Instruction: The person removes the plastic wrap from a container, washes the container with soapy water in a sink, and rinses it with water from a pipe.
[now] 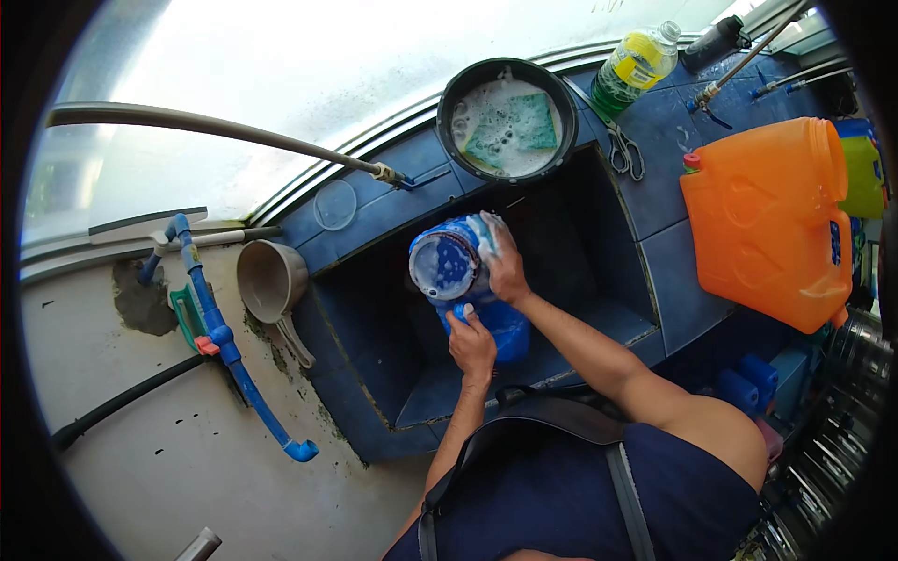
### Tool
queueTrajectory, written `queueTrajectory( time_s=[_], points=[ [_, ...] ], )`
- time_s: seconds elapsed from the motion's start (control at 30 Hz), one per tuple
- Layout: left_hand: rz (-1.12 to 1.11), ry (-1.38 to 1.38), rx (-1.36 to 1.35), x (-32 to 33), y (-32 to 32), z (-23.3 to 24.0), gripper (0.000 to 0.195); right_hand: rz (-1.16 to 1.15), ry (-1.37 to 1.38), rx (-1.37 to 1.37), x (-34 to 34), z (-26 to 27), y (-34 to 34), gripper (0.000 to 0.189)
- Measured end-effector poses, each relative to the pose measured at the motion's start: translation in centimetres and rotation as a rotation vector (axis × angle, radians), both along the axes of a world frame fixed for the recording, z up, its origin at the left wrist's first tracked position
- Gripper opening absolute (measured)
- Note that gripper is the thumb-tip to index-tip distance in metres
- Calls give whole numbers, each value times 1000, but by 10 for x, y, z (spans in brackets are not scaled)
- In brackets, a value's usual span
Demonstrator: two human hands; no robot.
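Observation:
A translucent blue plastic container (510, 329) with a wide round mouth is tilted over the dark tiled sink basin, suds around its rim. My left hand (472, 345) grips its handle, the thumb lying on top. Against the container's upper right side, my right hand (502, 258) presses a foamy sponge or cloth (484, 235), mostly hidden by suds and fingers. Beyond the basin, a black round tub (449, 126) holds soapy water and a green scouring sponge (537, 120).
Scissors (624, 156), a bottle of green liquid (633, 70) and a large orange jerrycan (758, 217) stand or lie on the right tiles. A grey dipper (270, 280), a clear round lid (335, 205) and blue pipe (242, 382) are at left. A tap (389, 175) reaches over the ledge.

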State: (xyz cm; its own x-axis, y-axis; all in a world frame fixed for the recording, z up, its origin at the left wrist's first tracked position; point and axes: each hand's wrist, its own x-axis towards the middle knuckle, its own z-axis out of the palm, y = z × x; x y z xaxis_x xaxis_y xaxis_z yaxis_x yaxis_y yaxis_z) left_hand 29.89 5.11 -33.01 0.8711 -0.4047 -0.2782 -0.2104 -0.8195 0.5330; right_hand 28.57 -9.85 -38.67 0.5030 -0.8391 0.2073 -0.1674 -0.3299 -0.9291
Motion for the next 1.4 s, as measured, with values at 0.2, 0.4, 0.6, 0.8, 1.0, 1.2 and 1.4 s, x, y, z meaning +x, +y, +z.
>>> queueTrajectory(
  time_s=[0.2, 0.4, 0.6, 0.8, 1.0, 1.2, 1.4],
  points=[
    [-20, 90, -38, 0, -16, 13, 48, 83, 337, 141, -27, -113, -62, 49],
    [137, -89, -102, 0, 31, -17, 50, 363, -153, 5, -24, -29, 37, 59],
    [154, 63, -136, -2, 18, -7, 50, 31, 181, 256, -3, -32, 22, 58],
    [125, -45, -221, -5, 9, -17, 46, 426, 131, -357, -85, -22, 42, 57],
    [364, 674, -728, -13, -18, -5, 38, 22, 417, 212, -125, 24, 67, 55],
    [-454, 330, -165, -9, -18, 11, 28, 131, 657, -597, -118, 67, 59, 55],
    [-931, -345, -226, 20, -48, 42, 45, 909, 1016, -209, -76, 95, -77, 24]
  ],
)
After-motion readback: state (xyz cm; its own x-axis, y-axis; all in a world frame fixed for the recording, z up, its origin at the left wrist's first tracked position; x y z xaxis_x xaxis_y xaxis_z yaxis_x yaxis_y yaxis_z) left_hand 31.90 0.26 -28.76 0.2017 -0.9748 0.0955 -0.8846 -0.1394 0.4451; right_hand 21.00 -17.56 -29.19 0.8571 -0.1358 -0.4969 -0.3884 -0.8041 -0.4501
